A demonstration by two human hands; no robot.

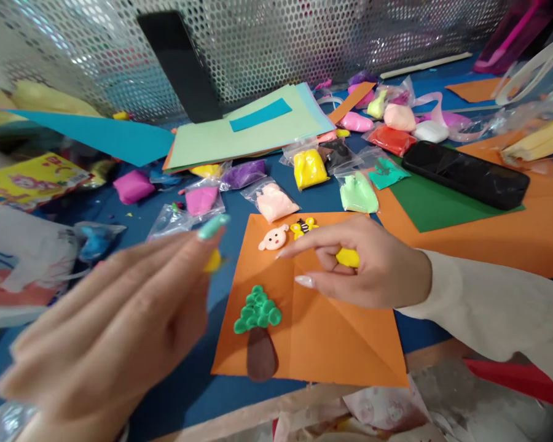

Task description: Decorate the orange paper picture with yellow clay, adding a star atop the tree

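Note:
My left hand (124, 313), smeared by motion, is raised at the left with its fingers pressed together. A small bit of yellow clay (214, 261) shows at its fingertips. Over an orange paper sheet (336, 337), my right hand (364, 261) has a lump of yellow clay (348, 257) in its curled fingers. Its index finger stretches out beside a pale pink clay face (273, 238) with ears. Just above that finger lies a yellow-and-black clay bee (304, 228), partly covered. A clay tree with green dots (258, 313) and a brown trunk (260, 355) lies on the sheet's left side.
Bagged clay lies behind the sheet, including yellow (310, 169), pink (275, 201) and light green (359, 192). A black phone (465, 174) rests on green paper (424, 205). Another dark flat device (179, 64) leans against the perforated metal panel (276, 49). Stacked papers (258, 144) lie before it.

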